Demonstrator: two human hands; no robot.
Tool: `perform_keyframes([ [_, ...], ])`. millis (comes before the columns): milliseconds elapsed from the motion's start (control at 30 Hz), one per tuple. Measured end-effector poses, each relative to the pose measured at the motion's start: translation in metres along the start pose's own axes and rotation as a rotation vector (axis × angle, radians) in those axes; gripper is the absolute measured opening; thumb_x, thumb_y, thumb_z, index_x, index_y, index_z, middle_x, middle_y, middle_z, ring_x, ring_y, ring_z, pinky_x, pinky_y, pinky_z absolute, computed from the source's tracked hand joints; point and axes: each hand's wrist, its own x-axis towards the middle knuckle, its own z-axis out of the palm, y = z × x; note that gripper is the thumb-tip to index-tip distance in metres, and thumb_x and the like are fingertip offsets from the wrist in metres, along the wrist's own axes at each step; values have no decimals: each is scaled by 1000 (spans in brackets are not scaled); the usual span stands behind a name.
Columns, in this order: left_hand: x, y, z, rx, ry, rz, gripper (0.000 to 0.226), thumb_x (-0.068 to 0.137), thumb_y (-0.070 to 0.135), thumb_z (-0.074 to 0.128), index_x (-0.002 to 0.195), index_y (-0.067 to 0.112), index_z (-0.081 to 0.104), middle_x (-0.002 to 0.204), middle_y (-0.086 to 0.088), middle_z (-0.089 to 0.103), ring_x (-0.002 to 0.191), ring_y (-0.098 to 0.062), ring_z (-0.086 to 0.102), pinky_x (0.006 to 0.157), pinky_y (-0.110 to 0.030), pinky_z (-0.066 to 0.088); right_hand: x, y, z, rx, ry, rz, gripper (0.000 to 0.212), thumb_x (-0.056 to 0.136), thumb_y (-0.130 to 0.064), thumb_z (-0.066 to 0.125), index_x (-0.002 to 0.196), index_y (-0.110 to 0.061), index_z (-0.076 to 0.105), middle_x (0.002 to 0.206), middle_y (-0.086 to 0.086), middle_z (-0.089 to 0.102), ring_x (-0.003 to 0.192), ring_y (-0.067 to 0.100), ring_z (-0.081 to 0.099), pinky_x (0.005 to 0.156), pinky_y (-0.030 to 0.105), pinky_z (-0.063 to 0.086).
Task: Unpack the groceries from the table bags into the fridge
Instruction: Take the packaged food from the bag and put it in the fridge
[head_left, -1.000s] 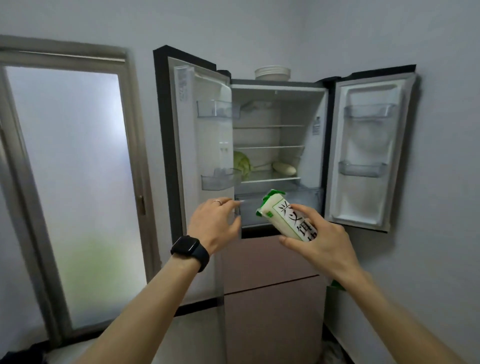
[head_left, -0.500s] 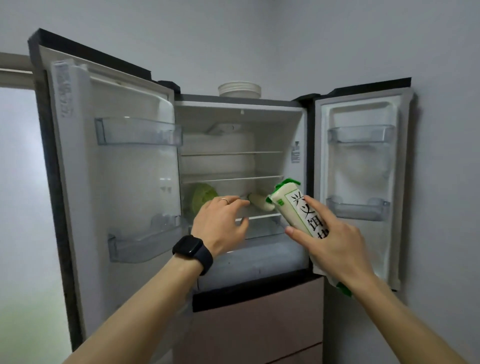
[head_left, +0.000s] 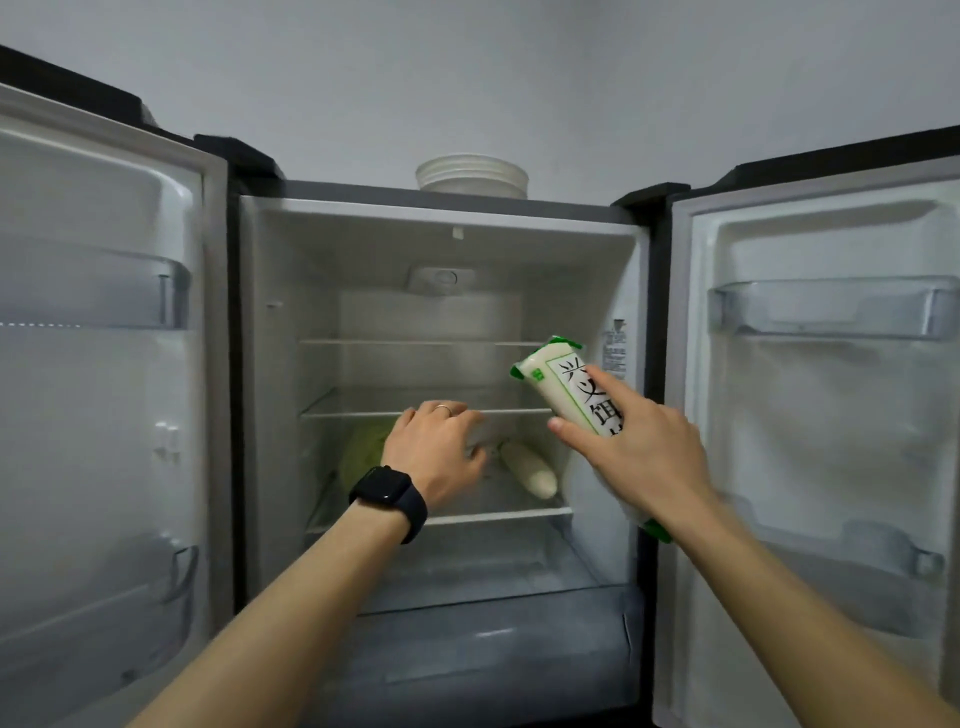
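The person has stepped much closer than a moment ago, so the white fridge with both doors open (head_left: 441, 249) now fills the view. That means the food is almost where it belongs.

Nearest is the left arm with a black watch (head_left: 388, 496) on the wrist. The left hand (head_left: 434, 452) has reached in between two glass shelves, where before it was out in front. Its fingers are curled loosely with nothing in them, and they may be touching the shelf edge, but it is hard to tell.

The right hand (head_left: 636, 449) is wrapped tight around the long white packet with green edges and black writing (head_left: 569, 387). The packet has gone up higher and tilts up and to the left, its top just at the fridge opening.

Farther in, a white radish (head_left: 530, 470) and a round green cabbage (head_left: 363, 452) lie on the lower shelf. A stack of white bowls (head_left: 471, 174) sits on top.
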Motion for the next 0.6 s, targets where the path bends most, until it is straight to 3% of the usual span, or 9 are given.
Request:
perform_keyframes([
  [200, 80, -18, 52, 34, -17, -16, 50, 94, 44, 47, 142, 31, 49, 150, 3, 46, 138, -19, 39, 115, -40, 29, 94, 19, 43, -93, 7, -2, 77, 80, -76, 57, 148, -47, 37, 126, 2, 66, 113, 31, 59, 82, 37, 46],
  [500, 184, -57, 129, -5, -129, -62, 50, 96, 47, 41, 142, 32, 49, 149, -1, 47, 135, -24, 43, 110, -42, 34, 225, 23, 104, -185, -12, 50, 75, 80, -74, 60, 143, -34, 49, 128, 9, 65, 114, 36, 60, 79, 37, 46],
  [600, 214, -74, 151, -21, -242, -65, 55, 96, 54, 35, 145, 32, 44, 153, -2, 41, 137, -26, 39, 112, -44, 33, 273, 19, 122, -156, -20, 125, 80, 75, -75, 65, 139, -30, 54, 129, 11, 63, 116, 35, 60, 85, 37, 49],
])
